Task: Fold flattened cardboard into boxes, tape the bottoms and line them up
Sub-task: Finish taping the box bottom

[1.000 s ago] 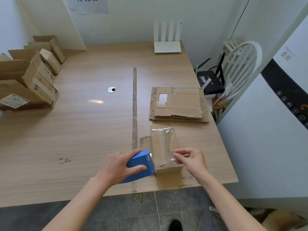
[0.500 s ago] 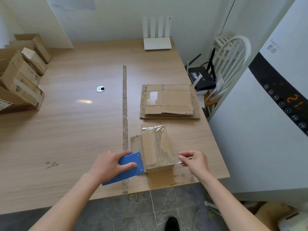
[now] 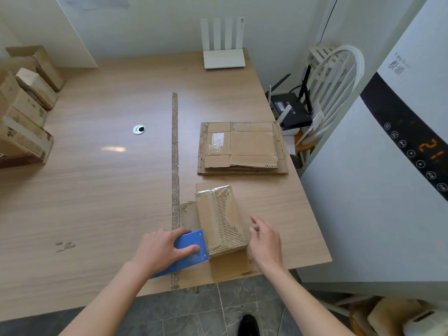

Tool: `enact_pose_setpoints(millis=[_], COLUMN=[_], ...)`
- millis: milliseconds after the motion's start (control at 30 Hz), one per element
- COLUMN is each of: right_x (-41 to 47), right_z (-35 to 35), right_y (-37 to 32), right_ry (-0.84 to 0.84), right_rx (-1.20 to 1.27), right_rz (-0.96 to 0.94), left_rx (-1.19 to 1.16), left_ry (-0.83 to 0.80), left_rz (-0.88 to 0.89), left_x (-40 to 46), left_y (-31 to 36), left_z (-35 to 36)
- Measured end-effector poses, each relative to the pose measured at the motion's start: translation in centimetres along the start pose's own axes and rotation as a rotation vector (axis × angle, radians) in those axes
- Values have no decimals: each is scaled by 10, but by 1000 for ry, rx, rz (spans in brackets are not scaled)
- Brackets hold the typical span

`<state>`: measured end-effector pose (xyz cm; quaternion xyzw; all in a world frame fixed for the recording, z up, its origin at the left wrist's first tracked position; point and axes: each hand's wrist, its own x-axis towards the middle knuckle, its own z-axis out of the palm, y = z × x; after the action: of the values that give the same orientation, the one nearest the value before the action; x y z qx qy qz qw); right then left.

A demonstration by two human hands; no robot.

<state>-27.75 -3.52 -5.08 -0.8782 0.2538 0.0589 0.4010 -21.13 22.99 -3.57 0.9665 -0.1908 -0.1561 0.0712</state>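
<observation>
Folded box (image 3: 221, 218): bottom up, taped, paper torn to corrugation, just right of table tape strip (image 3: 175, 185) | flattened cardboard stack (image 3: 242, 148): flat, beyond box | finished boxes (image 3: 24, 112): far left of strip

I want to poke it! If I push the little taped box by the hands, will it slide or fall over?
The box would probably slide, not tip: it sits low and wide on the table. It is likely light, being thin cardboard.

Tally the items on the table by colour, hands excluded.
Brown: 3 (box being taped, flat cardboard stack, row of finished boxes)
Blue: 1 (tape dispenser)
White: 1 (router)
Total: 5
</observation>
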Motion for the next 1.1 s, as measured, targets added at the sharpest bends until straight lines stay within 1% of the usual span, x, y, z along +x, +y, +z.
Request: enact_pose_setpoints(millis=[67,133,167,233,300,367,433,533,700,833,967,1033,1100], right_x=[-10,-17,-19,-19,-20,-20,-20,-19,-18,-19,-22,-25,-27], right_z=[13,30,38,45,47,46,45,44,43,43,43,45,49], right_y=[-18,-30,-32,-33,-30,-31,-33,-36,-34,-32,-33,-35,-39], right_ry=[-99,-198,-206,-184,-159,-166,-180,-196,-205,-188,-188,-158,-91], right_rx=[18,-73,-144,-277,-353,-370,-376,-384,-375,-372,-380,-404,-431], right_rz=[-24,6,12,16,8,10,19,5,-4,-6,16,18,16], left_rx=[1,-7,-20,-56,-76,-97,-69,-81,115,152,172,201,236], left_ry=[4,2,0,-10,-27,-30,-17,-28,-37,-32,6,12,-8], left_rz=[5,3,-4,-12,-22,-37,-46,-135,-80,-135,-163,-179,-192], left_x=[1,1,0,-4,-10,-20,-33,-48,-28,-14,-7,-5,-1], left_y=[2,6,6,3,-3,-12,-24,-38,-10,1,12,19,31], left_z=[3,4,4,2,0,-4,-9,-12,0,16,22,21,17])
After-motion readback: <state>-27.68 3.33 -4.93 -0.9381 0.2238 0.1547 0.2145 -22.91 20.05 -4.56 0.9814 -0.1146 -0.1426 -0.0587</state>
